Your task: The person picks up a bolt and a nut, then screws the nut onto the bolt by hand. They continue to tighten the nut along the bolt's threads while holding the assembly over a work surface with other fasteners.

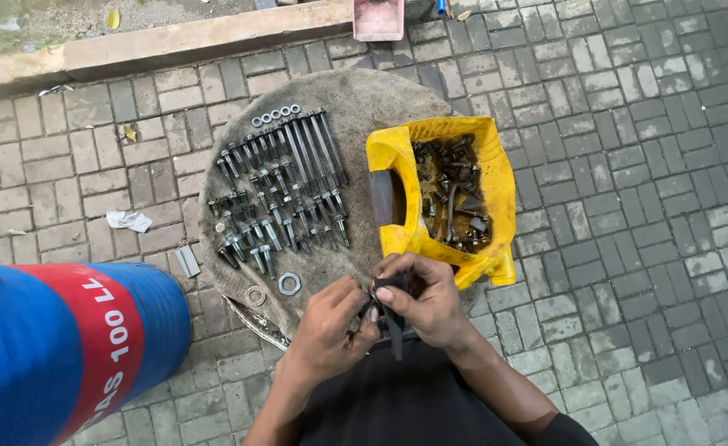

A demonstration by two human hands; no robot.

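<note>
Beside the yellow tub (pixel 397 157), left hand (pixel 331 318) and right hand (pixel 426 301) both pinched a dark, floppy rag (pixel 395 324) over the round surface (pixel 364 99).

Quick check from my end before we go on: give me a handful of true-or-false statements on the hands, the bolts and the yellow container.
1. Both hands, left hand and right hand, meet on one dark strip. True.
2. The yellow container is empty. False: it holds a heap of dark bolts and nuts.
3. The sorted bolts lie in rows on the round cloth-covered surface. True.
4. The yellow container sits left of the sorted bolts. False: it sits to their right.
5. A blue and red drum lies at the lower left. True.
6. A row of washers lies nearest the hands. False: it lies at the far end of the rows.
</note>
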